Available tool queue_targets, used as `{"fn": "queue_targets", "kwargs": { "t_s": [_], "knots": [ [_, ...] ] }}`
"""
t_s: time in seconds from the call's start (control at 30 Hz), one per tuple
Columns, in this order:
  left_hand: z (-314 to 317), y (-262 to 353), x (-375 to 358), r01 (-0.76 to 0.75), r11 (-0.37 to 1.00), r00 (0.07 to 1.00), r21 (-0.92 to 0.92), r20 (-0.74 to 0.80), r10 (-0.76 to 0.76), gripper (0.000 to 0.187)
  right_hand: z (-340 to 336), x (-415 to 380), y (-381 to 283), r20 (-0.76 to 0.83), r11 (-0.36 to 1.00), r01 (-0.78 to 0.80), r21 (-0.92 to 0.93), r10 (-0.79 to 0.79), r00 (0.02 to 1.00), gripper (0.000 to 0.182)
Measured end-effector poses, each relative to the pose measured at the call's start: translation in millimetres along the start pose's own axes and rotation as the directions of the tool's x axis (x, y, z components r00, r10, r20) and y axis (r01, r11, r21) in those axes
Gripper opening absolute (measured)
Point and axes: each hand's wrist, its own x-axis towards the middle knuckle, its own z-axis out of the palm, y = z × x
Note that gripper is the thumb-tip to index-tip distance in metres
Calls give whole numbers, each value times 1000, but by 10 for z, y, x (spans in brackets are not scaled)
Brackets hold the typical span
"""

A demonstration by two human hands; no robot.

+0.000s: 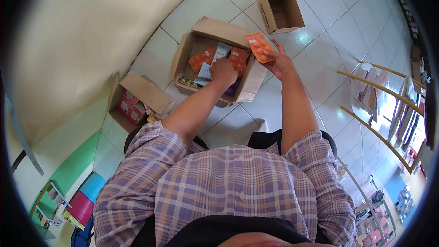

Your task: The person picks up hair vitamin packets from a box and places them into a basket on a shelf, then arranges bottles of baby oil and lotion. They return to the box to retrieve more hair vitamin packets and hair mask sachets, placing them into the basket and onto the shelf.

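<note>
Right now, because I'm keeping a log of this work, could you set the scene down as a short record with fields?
Left hand: in the carton; its grip is hard to tell
Right hand: holds an orange pack by the carton's right side
In carton: two more orange packs, a white packet, something purple
Small box: open, beyond the carton, to the right
Left box: red items inside
Floor: pale tiles
</note>
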Motion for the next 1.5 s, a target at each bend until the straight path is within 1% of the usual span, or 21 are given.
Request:
{"fn": "queue_targets", "kwargs": {
  "t_s": [0.13,0.17,0.23,0.37,0.4,0.43,0.47,0.53,0.57,0.63,0.77,0.83,0.97,1.03,1.1,1.17,1.23,1.27,1.37,1.43,1.5],
  "knots": [
    [39,-79,122,34,988,999,-152,-22,-38,50,-28,71,25,227,997,-49,61,34,973,73],
    [52,-127,150,36,989,999,-145,-20,-39,50,-22,94,42,228,996,-53,67,36,973,73],
    [29,-213,208,24,905,1000,-424,13,-21,44,29,120,16,216,995,-45,94,24,976,77],
    [-72,-457,285,31,833,998,-553,-30,-57,36,142,200,-89,307,994,9,112,-43,951,73],
    [-84,-585,283,176,571,982,-802,183,-47,37,187,185,-112,357,990,4,144,-56,932,72],
    [-201,-647,248,348,236,929,-907,368,44,37,244,139,-171,405,985,2,173,-73,912,71],
    [-335,-703,170,339,239,931,-910,361,50,37,346,52,-189,406,985,12,174,-83,910,71],
    [-673,-696,-159,410,-101,909,-906,397,126,39,654,-290,-208,311,936,130,327,-237,921,68],
    [-886,-614,-384,397,-98,914,-913,383,135,39,749,-490,-240,314,933,146,328,-253,915,68],
    [-1524,-419,-871,327,-264,942,-907,293,160,39,1029,-920,-368,309,928,214,305,-309,899,63],
    [-2895,-129,-1826,53,-87,992,-995,42,123,37,1546,-2213,-944,365,946,277,170,-322,874,59],
    [-3520,-71,-2252,-290,150,933,-945,-244,263,38,1829,-2997,-1292,399,948,250,198,-311,863,59],
    [-4636,313,-3131,-387,226,916,-894,-344,209,37,2326,-4177,-1984,541,924,165,344,-339,770,60],
    [-5165,487,-3585,-505,229,863,-832,-477,168,34,2623,-4761,-2360,581,929,197,313,-352,734,57],
    [-5673,540,-4053,-580,453,797,-677,-587,141,30,2954,-5278,-2673,665,887,334,320,-461,587,57],
    [-6115,513,-4510,-641,455,732,-618,-671,118,31,3247,-5704,-2866,711,833,522,184,-479,514,57],
    [-6627,492,-5044,-689,571,638,-446,-747,187,35,3615,-6352,-3081,730,764,635,114,-498,468,56],
    [-6809,416,-5248,-726,529,605,-439,-773,189,41,3790,-6521,-3097,759,778,596,200,-508,408,55],
    [-7215,263,-5800,-803,418,509,-425,-854,109,42,4151,-7071,-3227,849,725,668,167,-450,276,53],
    [-7421,65,-6108,-797,445,501,-409,-858,109,45,4376,-7337,-3200,876,716,677,169,-425,231,52],
    [-7561,-198,-6270,-830,455,456,-323,-863,219,48,4580,-7515,-3152,904,674,723,152,-391,175,50]
  ]
}}
